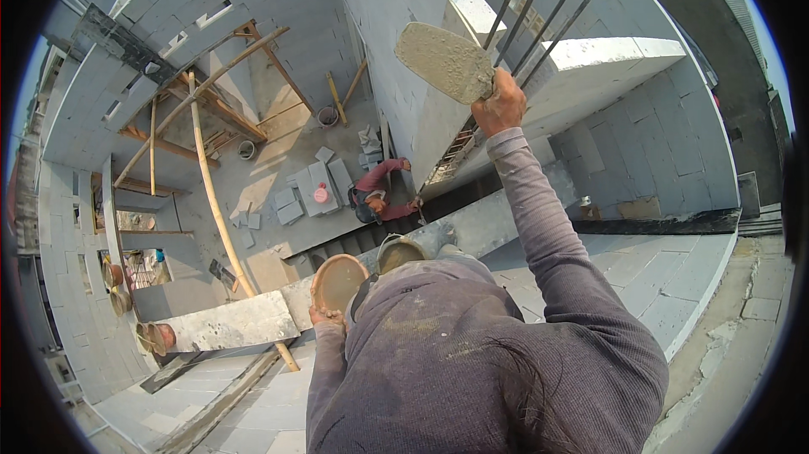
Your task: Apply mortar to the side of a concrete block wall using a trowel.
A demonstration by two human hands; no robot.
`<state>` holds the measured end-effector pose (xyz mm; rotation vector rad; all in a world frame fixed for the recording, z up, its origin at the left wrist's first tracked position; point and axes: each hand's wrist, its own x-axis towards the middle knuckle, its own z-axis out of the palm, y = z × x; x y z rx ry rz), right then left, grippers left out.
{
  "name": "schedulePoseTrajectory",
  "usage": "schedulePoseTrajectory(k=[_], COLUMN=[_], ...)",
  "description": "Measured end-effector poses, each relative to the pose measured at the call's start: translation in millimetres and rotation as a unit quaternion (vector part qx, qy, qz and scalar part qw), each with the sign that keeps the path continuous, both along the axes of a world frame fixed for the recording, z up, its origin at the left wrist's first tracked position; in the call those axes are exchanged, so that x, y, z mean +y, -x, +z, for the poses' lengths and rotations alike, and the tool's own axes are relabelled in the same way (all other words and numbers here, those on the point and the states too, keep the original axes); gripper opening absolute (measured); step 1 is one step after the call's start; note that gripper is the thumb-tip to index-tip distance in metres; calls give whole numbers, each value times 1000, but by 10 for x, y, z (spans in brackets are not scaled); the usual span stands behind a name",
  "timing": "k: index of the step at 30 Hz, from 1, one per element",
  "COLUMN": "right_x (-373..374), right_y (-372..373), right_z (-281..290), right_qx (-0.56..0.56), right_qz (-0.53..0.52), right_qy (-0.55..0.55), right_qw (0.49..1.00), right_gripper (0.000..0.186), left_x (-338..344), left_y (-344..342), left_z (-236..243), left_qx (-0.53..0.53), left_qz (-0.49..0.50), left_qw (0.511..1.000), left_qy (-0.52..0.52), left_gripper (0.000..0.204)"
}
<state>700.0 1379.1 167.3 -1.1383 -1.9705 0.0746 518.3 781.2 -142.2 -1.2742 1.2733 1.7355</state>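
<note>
Gritty, matt mortar coats the trowel (442, 60) in the right hand (499, 104) — rough all over. Beyond that hand rise dark metal bars (555, 12); below it, the sleeve (543, 214) is ribbed cloth. The left hand (327, 316) grips a dull, plastic-looking bowl (316, 285); farther left — a smooth bamboo pole (211, 184).

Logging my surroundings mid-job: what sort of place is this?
Probably a building site: bare grey block walls, exposed steel rods and a mortar-smeared trowel held in the right hand.
</note>
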Motion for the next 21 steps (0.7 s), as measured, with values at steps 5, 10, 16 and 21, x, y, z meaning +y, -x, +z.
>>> schedulePoseTrajectory(k=[5,10,16,21], right_x=[-9,0,3,7], right_y=[-18,-5,-5,-13], right_z=[13,17,26,25], right_qx=[-8,-2,6,-2], right_qz=[10,16,22,16], right_qy=[-2,-7,-18,-10], right_qw=[1000,1000,1000,1000], right_gripper=[30,29,26,27], left_x=[-11,-54,-69,-70], left_y=[-19,11,37,39], left_z=[27,-53,-146,-162], left_qx=[1,-2,5,7], left_qz=[-15,-16,-23,-13], left_qw=[1000,999,999,999], left_qy=[-13,-41,-37,-34], left_gripper=[50,49,47,44])
